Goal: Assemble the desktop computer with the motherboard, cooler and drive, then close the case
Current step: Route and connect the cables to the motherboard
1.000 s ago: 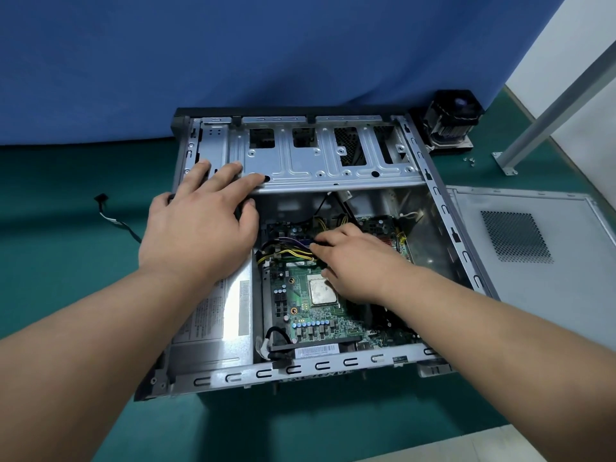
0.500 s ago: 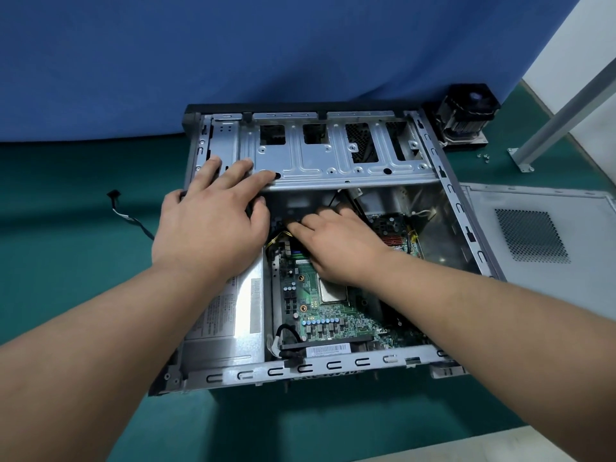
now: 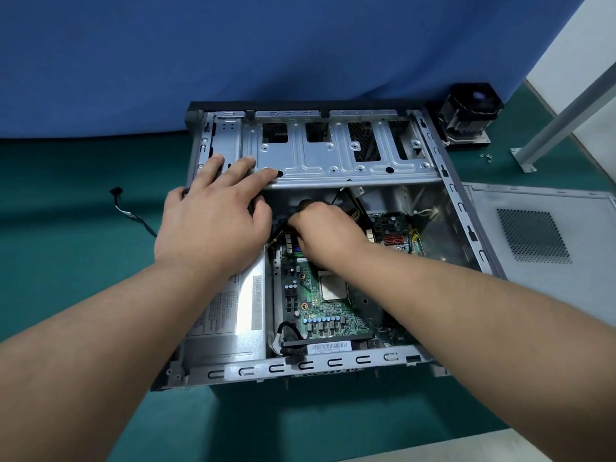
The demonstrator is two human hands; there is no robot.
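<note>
Green matting carries the open case [image 3: 336, 363], motherboard [image 3: 320, 305] seated inside. Left hand [image 3: 213, 225] rests flat, fingers straight, on the drive cage [image 3: 333, 161]. Right hand [image 3: 325, 228] curls among cables; what it holds cannot be told. Cooler [image 3: 468, 116] sits far right.

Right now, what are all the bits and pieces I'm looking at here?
computer case: one, grey metal, open, lying on the mat
drive cage: one, silver, far end of the case
motherboard: one, green, inside the case
processor: one, silver, mid-board, uncovered
power supply: one, silver, left side of the case
cooler: one, black, on the mat beyond the case's far right corner
side panel: one, grey, flat to the right of the case
loose cable: one, black, left of the case
screws: a few, silver, near the cooler
mat: one, green
left hand: flat on the drive cage
right hand: curled among cables over the board
</note>
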